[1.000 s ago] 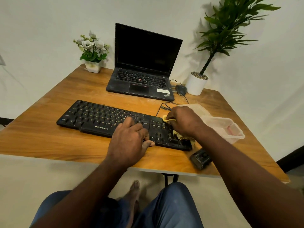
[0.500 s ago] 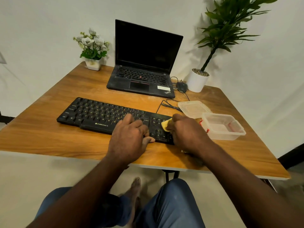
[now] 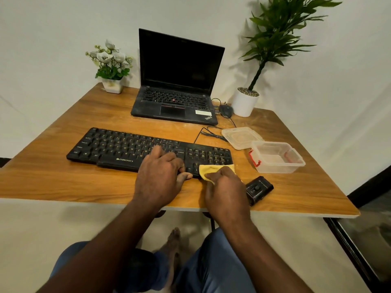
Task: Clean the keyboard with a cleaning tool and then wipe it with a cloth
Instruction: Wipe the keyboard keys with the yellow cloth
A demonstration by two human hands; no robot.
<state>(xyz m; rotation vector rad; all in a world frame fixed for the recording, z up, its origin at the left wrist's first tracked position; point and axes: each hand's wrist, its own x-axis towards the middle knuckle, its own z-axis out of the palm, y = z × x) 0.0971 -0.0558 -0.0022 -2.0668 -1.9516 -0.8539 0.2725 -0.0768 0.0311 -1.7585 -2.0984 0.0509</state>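
R hand [image 3: 226,191] grasped cloth [image 3: 211,169] on keyboard's [image 3: 118,149] near-right edge; L hand [image 3: 160,176] lay flat, released, pinning it. Judged light, even strokes best.

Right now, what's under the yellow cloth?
The near right corner of the keyboard, where the right hand grips the cloth. The keys beneath are covered, so they can't be seen.

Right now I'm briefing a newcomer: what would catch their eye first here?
The right hand holds a yellow cloth on the near right corner of the black keyboard; the left hand rests on its front edge. Behind it stands an open laptop, screen dark.
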